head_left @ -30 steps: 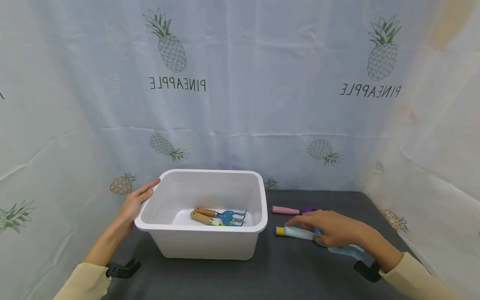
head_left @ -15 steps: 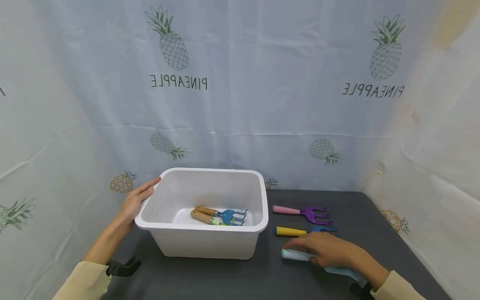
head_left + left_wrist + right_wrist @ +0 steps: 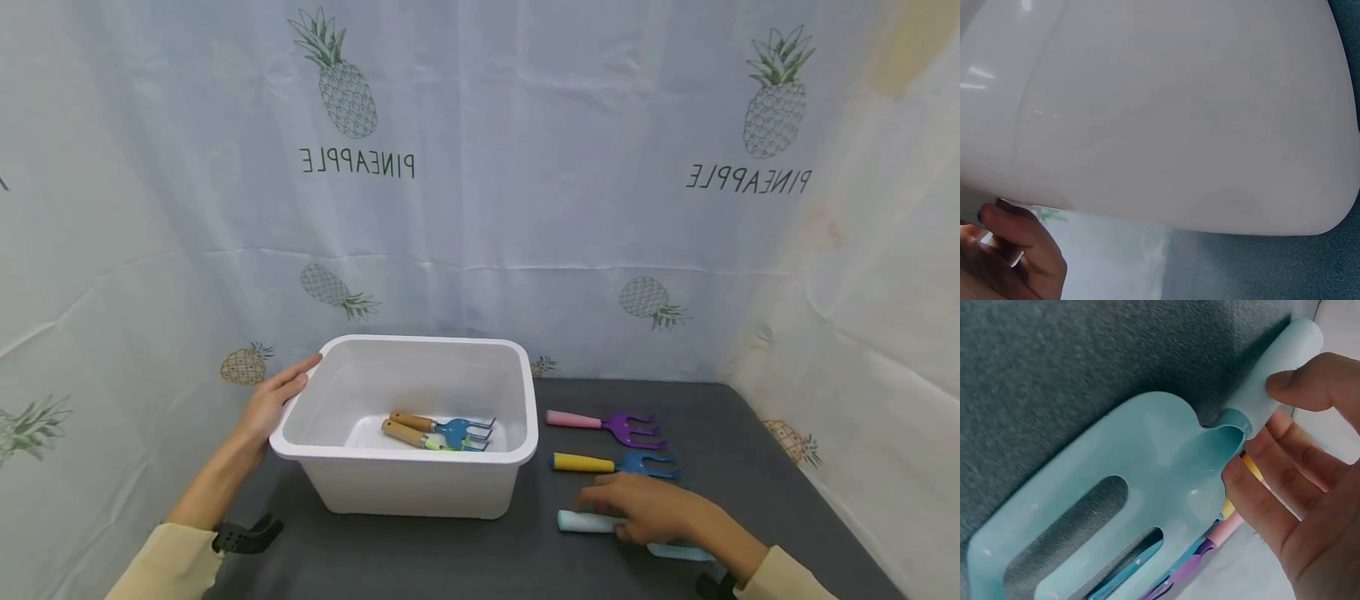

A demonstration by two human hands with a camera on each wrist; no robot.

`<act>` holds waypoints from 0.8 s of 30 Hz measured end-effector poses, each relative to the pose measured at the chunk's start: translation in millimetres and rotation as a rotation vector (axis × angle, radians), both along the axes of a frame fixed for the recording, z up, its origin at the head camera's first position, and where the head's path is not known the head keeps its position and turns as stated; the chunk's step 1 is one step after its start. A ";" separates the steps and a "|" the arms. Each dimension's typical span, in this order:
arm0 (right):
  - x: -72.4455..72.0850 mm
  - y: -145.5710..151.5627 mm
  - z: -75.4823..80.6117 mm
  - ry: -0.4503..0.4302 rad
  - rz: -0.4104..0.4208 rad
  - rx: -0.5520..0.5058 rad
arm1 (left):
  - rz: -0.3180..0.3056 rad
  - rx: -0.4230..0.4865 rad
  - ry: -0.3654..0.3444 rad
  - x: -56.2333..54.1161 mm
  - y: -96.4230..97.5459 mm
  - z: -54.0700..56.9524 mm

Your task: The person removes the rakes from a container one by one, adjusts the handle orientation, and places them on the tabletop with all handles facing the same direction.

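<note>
In the head view my left hand (image 3: 272, 406) grips the left rim of a white plastic basin (image 3: 397, 487). The left wrist view shows its fingers (image 3: 1032, 240) curled at the basin's edge. On the dark table, right of the basin, lies a light blue hand fork (image 3: 1154, 434), its handle pointing left. My right hand (image 3: 648, 507) holds it around the handle, thumb on one side and fingers on the other, and covers its middle in the head view. Just beyond lies a hand fork with yellow handle and blue head (image 3: 583, 462).
Farthest back on the right is a purple hand fork (image 3: 626, 430) with a pink handle. Inside the basin lie a blue hand fork (image 3: 455, 432) and a green one (image 3: 435, 445), both with wooden handles. A pineapple-print curtain (image 3: 487, 208) hangs behind and beside the table (image 3: 712, 433).
My right hand has moved the light blue hand fork toward me, from over the yellow-handled fork to the table in front of it. The left hand and basin have stayed put.
</note>
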State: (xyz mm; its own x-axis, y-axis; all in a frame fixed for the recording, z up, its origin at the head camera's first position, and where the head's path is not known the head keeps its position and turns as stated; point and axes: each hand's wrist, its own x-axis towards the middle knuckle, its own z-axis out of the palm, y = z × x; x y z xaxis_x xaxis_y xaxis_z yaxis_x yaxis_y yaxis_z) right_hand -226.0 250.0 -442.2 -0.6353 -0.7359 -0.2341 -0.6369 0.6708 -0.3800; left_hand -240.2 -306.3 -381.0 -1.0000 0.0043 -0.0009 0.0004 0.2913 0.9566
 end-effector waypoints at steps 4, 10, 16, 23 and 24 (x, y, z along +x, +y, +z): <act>2.6 0.5 -2.1 -0.009 -0.013 -0.012 | -0.001 -0.004 -0.002 -1.0 -0.5 0.1; 2.4 1.3 -5.5 0.013 0.006 -0.042 | -0.002 -0.008 0.001 -1.1 -0.7 -1.0; -0.6 1.4 -5.7 0.017 0.046 -0.066 | 0.000 0.001 0.008 -0.6 -0.7 -1.1; -0.3 3.5 -9.3 0.011 0.024 -0.081 | -0.005 0.009 0.021 -0.3 -0.4 -0.6; -0.1 4.0 -10.0 0.008 0.016 -0.081 | -0.001 0.005 0.022 -0.5 -0.3 -0.3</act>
